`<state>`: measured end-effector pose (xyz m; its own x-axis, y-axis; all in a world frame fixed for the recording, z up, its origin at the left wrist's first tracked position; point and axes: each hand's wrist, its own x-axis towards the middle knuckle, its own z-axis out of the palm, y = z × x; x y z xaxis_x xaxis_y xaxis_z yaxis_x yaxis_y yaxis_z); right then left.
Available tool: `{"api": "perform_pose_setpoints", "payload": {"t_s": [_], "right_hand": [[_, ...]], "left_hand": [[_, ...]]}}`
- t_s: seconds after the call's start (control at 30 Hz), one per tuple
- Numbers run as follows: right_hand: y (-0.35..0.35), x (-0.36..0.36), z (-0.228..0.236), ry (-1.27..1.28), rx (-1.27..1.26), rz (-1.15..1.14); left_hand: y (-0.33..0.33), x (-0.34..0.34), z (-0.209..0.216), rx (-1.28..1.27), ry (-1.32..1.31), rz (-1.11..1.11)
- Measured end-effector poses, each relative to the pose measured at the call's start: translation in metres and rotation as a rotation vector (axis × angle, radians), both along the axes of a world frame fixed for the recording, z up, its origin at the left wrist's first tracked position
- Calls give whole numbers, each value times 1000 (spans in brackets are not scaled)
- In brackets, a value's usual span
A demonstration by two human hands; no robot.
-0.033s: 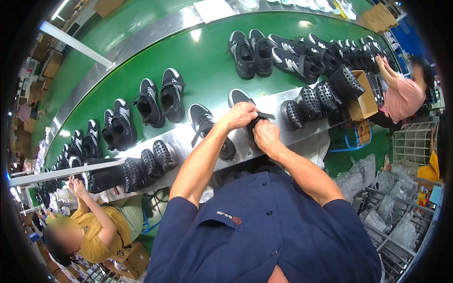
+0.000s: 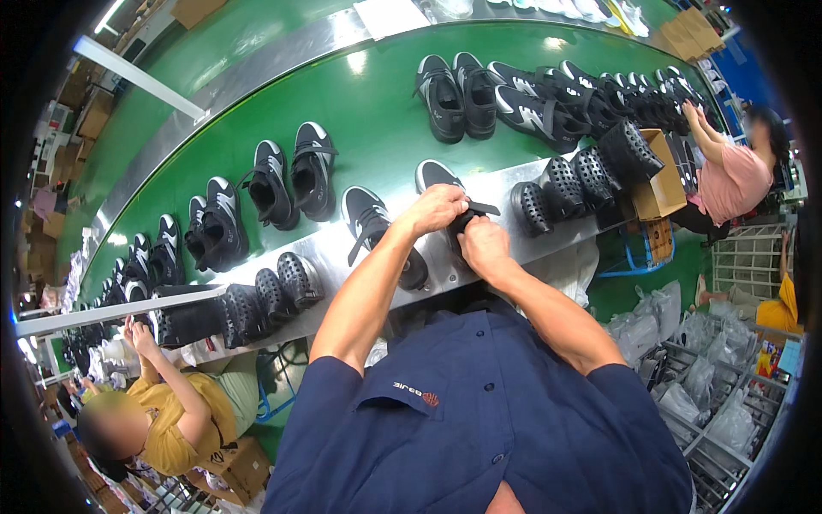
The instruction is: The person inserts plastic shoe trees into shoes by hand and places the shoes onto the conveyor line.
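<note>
Against the earlier frame, the strap [image 2: 485, 208] is seen sharper, extended right of the left fingertips; both hands are barely shifted. One gray-toed black sneaker [image 2: 435, 174] is located under the fingers. The strap is pinched by the closed left hand [image 2: 438, 207]; the right hand's [image 2: 485, 246] fingers are curled, their hold undetermined. One neighbouring sneaker [image 2: 368, 214] is counted left of the fingers, two paired sneakers [image 2: 441, 107] beyond.
</note>
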<state>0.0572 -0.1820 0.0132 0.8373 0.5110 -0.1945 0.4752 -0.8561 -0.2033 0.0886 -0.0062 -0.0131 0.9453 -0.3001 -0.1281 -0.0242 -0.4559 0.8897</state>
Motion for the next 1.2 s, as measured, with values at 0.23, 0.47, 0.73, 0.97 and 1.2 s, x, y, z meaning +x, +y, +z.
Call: {"api": "perform_pose_setpoints", "payload": {"t_s": [0.23, 0.47, 0.73, 0.97, 1.2], "right_hand": [[-47, 23, -29, -153, 584, -73], [2, 43, -60, 55, 153, -216], [-19, 50, -58, 124, 114, -106], [-11, 52, -51, 158, 98, -38], [-78, 35, 11, 409, 179, -22]], "left_hand": [[-31, -47, 23, 95, 314, 437], [-67, -45, -44, 428, 222, 784], [-55, -162, 38, 634, 64, 1030], [-21, -118, -51, 227, -31, 850], [36, -220, 24, 570, -311, 1067]]}}
